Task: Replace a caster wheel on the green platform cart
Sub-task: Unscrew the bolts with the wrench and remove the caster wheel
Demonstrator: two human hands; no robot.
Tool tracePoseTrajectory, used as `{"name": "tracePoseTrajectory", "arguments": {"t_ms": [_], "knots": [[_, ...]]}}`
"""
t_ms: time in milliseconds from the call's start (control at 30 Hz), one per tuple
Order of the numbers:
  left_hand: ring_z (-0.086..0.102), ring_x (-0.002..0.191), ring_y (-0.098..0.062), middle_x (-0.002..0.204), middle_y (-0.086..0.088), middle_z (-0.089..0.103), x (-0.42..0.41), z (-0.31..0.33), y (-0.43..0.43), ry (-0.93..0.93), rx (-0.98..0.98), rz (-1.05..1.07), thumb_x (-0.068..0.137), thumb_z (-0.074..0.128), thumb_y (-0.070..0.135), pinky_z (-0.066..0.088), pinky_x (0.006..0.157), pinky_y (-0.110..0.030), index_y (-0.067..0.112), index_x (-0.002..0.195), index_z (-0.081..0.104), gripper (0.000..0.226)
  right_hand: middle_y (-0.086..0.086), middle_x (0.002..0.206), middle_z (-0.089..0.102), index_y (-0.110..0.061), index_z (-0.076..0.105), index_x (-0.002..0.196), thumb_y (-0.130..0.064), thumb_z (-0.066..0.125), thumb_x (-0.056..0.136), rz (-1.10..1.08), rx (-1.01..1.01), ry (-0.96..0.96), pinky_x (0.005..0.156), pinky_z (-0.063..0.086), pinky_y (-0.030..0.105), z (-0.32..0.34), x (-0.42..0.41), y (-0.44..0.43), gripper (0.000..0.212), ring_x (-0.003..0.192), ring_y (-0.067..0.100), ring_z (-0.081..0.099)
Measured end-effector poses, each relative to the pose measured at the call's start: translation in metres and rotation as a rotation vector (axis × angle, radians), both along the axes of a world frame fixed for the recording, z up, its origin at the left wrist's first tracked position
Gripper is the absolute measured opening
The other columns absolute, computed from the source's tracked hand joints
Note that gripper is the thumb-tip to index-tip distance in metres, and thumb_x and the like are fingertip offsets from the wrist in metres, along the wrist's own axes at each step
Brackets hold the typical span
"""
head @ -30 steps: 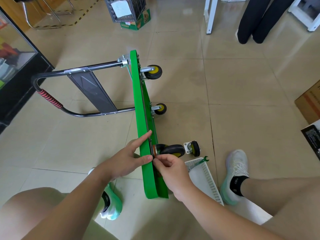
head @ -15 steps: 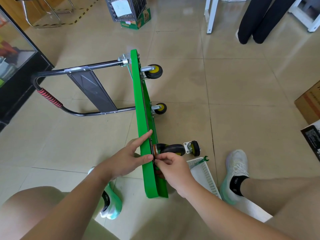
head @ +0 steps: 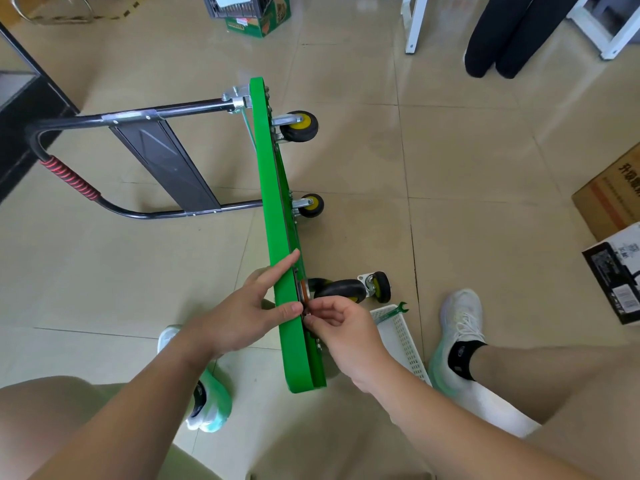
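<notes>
Green platform cart (head: 273, 202) stands on its long edge on the tiled floor (head: 485, 202), handle out to the left. Left hand (head: 242, 317) braces the top edge: index finger straight along it, thumb pressed on it. Right hand (head: 346, 337) is curled, fingertips pinching a small fastener (head: 307, 315) at the mount plate of the near black caster wheel (head: 341, 292). A loose caster (head: 379, 287) lies just beyond. A green wrench (head: 394, 310) sits in the white basket (head: 405, 344).
</notes>
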State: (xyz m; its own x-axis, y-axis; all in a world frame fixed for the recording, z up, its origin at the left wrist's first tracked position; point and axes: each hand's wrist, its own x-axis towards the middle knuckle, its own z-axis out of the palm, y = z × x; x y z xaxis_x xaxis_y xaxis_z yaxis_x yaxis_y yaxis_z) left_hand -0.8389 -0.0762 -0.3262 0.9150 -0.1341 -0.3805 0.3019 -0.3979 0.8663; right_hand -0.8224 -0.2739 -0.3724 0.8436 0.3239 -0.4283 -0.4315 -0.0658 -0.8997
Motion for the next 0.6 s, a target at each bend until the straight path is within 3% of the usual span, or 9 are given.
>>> {"name": "tracePoseTrajectory", "arguments": {"t_ms": [300, 500, 600], "knots": [[0.067, 0.116, -0.012, 0.158, 0.015, 0.034, 0.000, 0.004, -0.002, 0.007, 0.019, -0.011, 0.083, 0.067, 0.053, 0.056, 0.102, -0.027, 0.075, 0.147, 0.023, 0.081, -0.006, 0.097, 0.078, -0.024, 0.075, 0.104, -0.009, 0.072, 0.091, -0.011, -0.034, -0.069, 0.091, 0.060, 0.035, -0.001, -0.001, -0.001, 0.020, 0.095, 0.010, 0.073], [0.066, 0.116, -0.008, 0.158, 0.016, 0.035, 0.002, 0.005, -0.001, 0.005, 0.034, -0.022, 0.081, 0.067, 0.058, 0.056, 0.101, -0.025, 0.081, 0.142, 0.023, 0.080, -0.007, 0.098, 0.078, -0.037, 0.077, 0.095, -0.005, 0.077, 0.086, -0.068, 0.031, -0.107, 0.083, 0.057, 0.020, -0.010, 0.000, -0.016, 0.034, 0.094, 0.009, 0.073], [0.069, 0.109, -0.008, 0.157, 0.017, 0.034, 0.002, 0.005, 0.001, 0.016, 0.049, -0.035, 0.079, 0.068, 0.062, 0.058, 0.098, -0.025, 0.083, 0.140, 0.021, 0.080, -0.002, 0.096, 0.078, -0.028, 0.078, 0.094, 0.000, 0.078, 0.084, -0.154, 0.017, -0.076, 0.080, 0.056, 0.019, -0.021, 0.003, -0.037, 0.029, 0.092, 0.011, 0.074]]}}
